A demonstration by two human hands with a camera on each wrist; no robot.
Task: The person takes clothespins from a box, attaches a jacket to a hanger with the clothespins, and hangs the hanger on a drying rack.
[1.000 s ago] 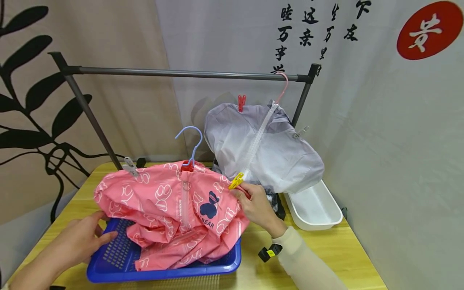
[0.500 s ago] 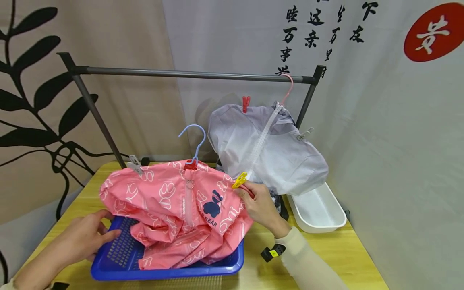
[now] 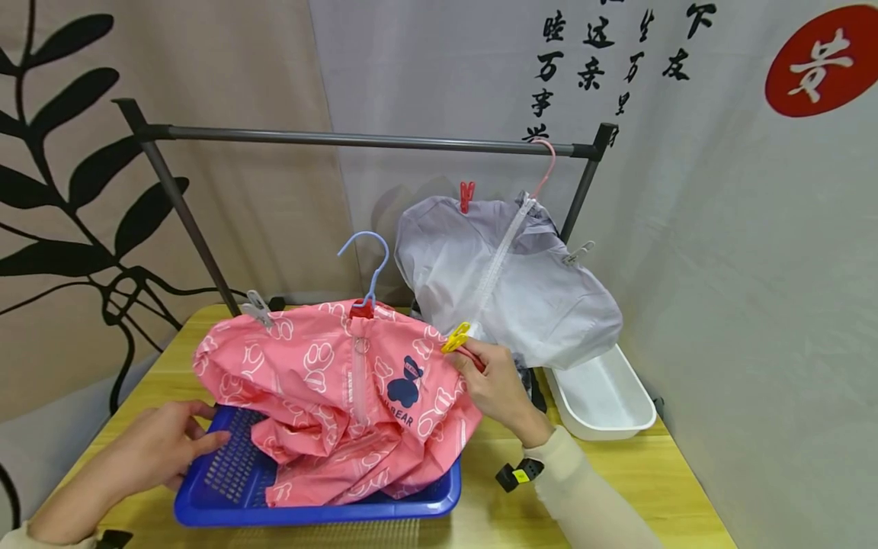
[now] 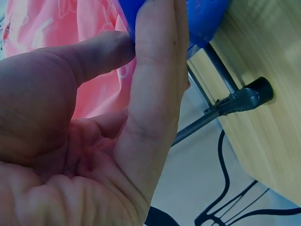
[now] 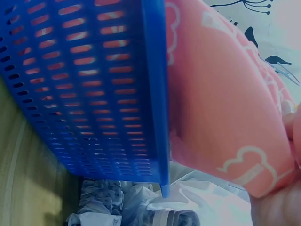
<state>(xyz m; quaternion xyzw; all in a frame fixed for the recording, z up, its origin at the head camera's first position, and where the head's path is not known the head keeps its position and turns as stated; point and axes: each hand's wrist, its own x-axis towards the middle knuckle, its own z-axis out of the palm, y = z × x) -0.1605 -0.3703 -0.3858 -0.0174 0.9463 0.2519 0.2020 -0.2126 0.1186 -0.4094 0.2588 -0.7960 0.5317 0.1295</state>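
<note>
A pink jacket point(image 3: 329, 366) with white bear outlines lies bunched in a blue plastic basket point(image 3: 219, 473). A blue hanger point(image 3: 376, 263) sticks up from its collar, a grey clip point(image 3: 257, 307) sits on its left shoulder and a yellow clip point(image 3: 456, 337) on its right. Near the yellow clip, my right hand point(image 3: 497, 385) pinches the jacket's shoulder; in the right wrist view the cloth point(image 5: 221, 108) stretches from basket to fingers. My left hand point(image 3: 154, 450) grips the basket's left rim between thumb and fingers, seen closely in the left wrist view, where the hand point(image 4: 94, 117) hides part of the rim.
Behind stands a grey metal rack point(image 3: 357, 139). A pale grey jacket point(image 3: 507, 282) hangs at its right end on a pink hanger point(image 3: 546, 171), with a red clip point(image 3: 466, 197) and a white clip point(image 3: 578, 253). A white tray point(image 3: 604, 396) sits at the right of the wooden table point(image 3: 652, 488).
The head view has shifted slightly, so everything appears further right. The basket and pink jacket have risen a little in the last half second; both hands keep their hold.
</note>
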